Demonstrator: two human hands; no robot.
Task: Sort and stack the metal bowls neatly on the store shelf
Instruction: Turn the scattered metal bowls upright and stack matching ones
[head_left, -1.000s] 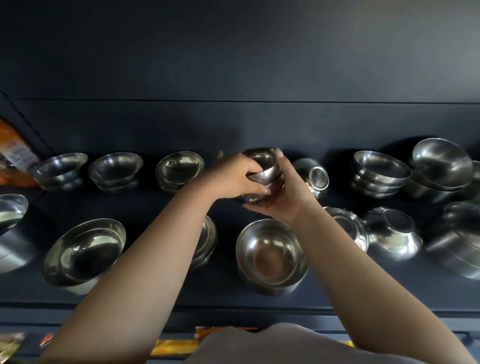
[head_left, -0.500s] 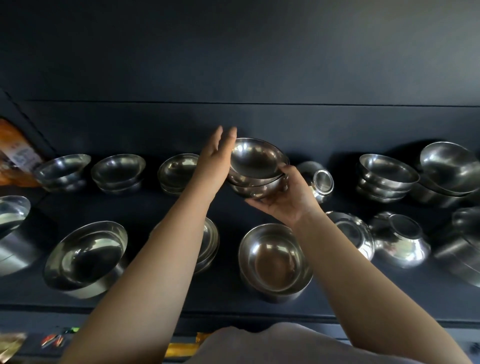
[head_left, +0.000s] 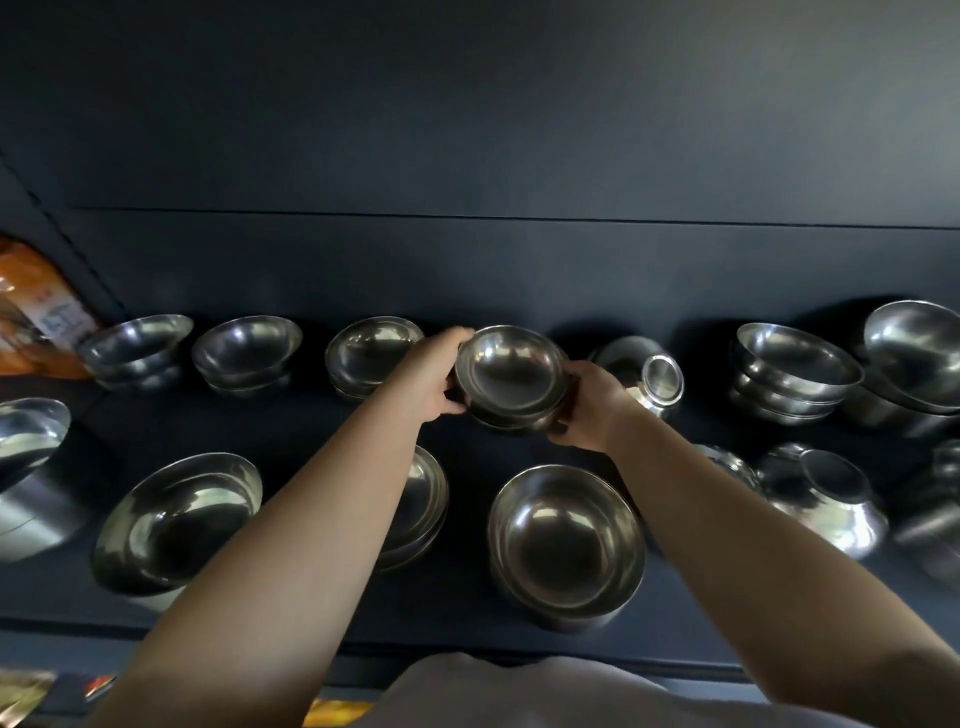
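Bowls stacked, at 12 o'clock on shelf; left hand and right hand fingers clamped on both sides, likely squaring them into the back row.

Nothing here can be read: the orange packet at the far left carries a pale label (its print too blurred), and the metal bowls bear no lettering.

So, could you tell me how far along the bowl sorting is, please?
Done: neat stacks line the back row at left and right. In hand: both hands, left hand and right hand, hold a small stack at the back. Left: a tipped bowl and an upturned bowl.
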